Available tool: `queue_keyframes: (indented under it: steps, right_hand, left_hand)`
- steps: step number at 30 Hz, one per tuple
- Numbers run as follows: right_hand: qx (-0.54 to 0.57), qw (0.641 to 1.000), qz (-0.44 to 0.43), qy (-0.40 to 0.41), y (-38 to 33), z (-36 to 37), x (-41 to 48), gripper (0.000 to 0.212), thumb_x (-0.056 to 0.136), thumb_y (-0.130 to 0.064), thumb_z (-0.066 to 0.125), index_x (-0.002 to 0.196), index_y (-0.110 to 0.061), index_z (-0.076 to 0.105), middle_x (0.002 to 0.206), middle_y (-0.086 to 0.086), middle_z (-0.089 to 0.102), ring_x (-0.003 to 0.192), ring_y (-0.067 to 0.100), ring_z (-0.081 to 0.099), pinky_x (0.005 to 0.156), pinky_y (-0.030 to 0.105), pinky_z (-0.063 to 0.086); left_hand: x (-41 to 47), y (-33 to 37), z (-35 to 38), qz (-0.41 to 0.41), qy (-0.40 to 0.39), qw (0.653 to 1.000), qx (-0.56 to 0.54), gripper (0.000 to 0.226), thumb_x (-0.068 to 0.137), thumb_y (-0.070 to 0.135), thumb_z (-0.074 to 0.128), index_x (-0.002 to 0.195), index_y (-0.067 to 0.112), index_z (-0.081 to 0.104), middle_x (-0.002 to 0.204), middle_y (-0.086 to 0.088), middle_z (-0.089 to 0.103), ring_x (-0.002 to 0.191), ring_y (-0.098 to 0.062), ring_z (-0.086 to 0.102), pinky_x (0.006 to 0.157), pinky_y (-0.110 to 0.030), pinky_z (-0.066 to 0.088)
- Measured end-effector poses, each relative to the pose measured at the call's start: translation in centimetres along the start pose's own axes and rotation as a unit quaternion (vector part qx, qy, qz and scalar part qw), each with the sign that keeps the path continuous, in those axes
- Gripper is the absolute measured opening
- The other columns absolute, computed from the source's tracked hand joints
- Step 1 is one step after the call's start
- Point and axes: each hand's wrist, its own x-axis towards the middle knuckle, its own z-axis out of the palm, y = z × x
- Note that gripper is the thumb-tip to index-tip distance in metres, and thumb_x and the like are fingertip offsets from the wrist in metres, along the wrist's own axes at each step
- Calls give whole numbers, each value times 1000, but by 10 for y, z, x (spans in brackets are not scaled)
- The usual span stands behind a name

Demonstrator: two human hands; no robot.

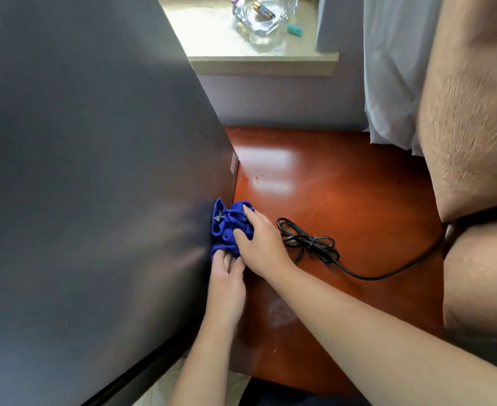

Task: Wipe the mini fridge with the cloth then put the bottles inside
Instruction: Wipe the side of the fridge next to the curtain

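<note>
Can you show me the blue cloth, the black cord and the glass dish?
blue cloth (227, 226): head view, its bunched middle.
black cord (311, 244): head view, its tied bundle.
glass dish (241, 16): head view, its left wall.

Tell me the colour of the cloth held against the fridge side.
Deep blue; the cloth shows best in the head view.

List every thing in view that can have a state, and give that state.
mini fridge, upright; door not in view
cloth, bunched, pressed against the mini fridge's side
left hand, pinches the cloth's lower edge
right hand, grips the cloth's right side
power cord, bundled, lying on the wooden top
glass ashtray, upright, holding a small item
</note>
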Motion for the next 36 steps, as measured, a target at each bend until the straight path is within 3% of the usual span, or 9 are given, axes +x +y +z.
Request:
queue_keyframes:
  steps: [4,8,14,20,25,28,30,33,36]
  right_hand:
    - [-89,990,-1,-105,10,-5,3,57,96,-13,55,153,-16,46,161,10,40,152,24,33,125,28,22]
    - [-110,979,-13,-174,25,3,-34,50,91,-10,61,140,-15,61,155,5,44,144,25,43,122,29,28]
    - [-57,991,-30,-117,28,1,-65,51,94,-15,60,145,-22,57,161,-2,37,149,21,35,125,27,23]
    - [-40,995,-15,-89,5,-28,7,64,94,-17,62,155,-15,42,168,8,27,156,19,20,123,25,17]
    - [-64,994,-4,-85,5,-37,76,75,88,-11,64,158,-14,36,163,12,32,153,22,28,124,29,24]
    - [-73,996,-23,-51,0,-42,119,76,86,-9,63,157,-17,38,161,11,37,150,24,34,123,34,29]
    - [-80,996,-30,-30,-5,-47,144,75,86,-9,62,156,-20,40,160,11,40,149,25,37,122,33,31]
    - [-93,994,-52,-16,-10,-53,170,68,89,-8,59,154,-17,43,158,12,43,148,25,37,123,32,28]
    - [-113,991,-62,-33,-16,-55,177,64,87,-9,59,150,-18,50,155,10,48,146,25,41,119,30,33]
  left_hand:
    - [13,-11,1,-78,19,993,90,63,71,47,56,129,22,57,127,-11,69,122,-28,64,108,-49,49]
    - [-12,-42,-16,-128,34,985,113,31,89,26,56,112,7,61,115,-21,73,112,-31,68,104,-56,49]
    - [-45,-44,-7,-95,35,994,36,21,102,20,48,109,26,68,107,-7,78,107,-24,73,101,-58,53]
    - [-3,14,35,-50,-13,999,-11,31,108,20,41,134,20,59,128,-1,69,115,-10,68,99,-40,57]
    - [45,47,60,-36,-21,998,-40,29,106,8,38,127,15,57,120,1,70,95,-5,65,99,-39,53]
    - [81,55,74,-14,-16,1000,-19,29,103,15,43,129,23,55,124,8,68,107,-8,65,97,-33,54]
    - [100,61,81,-9,-18,1000,19,56,93,30,50,148,31,42,144,8,58,127,-13,59,107,-38,50]
    - [113,74,91,2,-23,998,51,76,93,14,46,160,36,20,153,-1,51,138,-25,51,115,-46,42]
    - [124,77,93,9,-17,999,43,72,94,10,42,159,35,25,147,-9,58,136,-30,54,115,-47,43]
